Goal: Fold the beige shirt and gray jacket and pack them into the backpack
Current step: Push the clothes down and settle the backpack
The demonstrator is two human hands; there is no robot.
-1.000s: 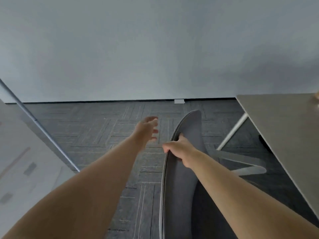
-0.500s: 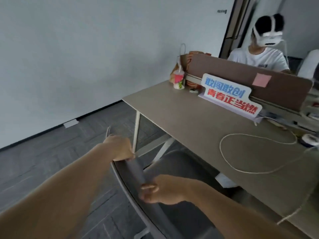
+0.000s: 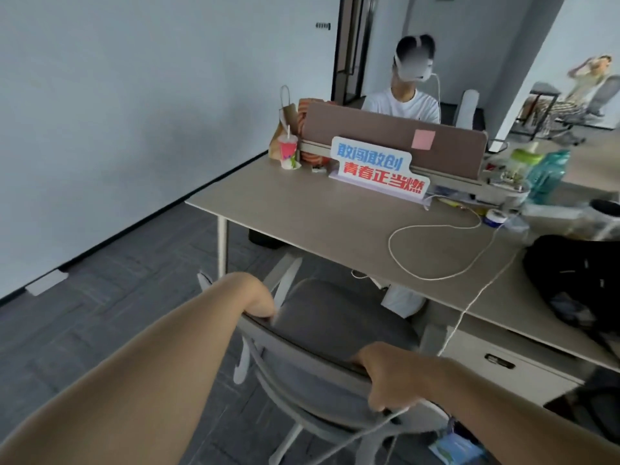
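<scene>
The left hand (image 3: 260, 303) and right hand (image 3: 385, 380) each grasp the top rim of a gray office chair (image 3: 335, 327), fingers curled over its backrest. The chair faces a beige desk (image 3: 302, 223) standing on gray carpet (image 3: 100, 317) near a white wall (image 3: 134, 95). The black backpack (image 3: 577, 286) lies on the desk's right side, beside a looped white cable (image 3: 392, 253).

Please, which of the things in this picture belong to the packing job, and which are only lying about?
Job in hand:
black backpack on the desk; shirt and jacket are not in view.

Lying about:
chair, gripped by the left hand and right hand; pink cup; sign; white cable; tape roll; teal bottle.
</scene>
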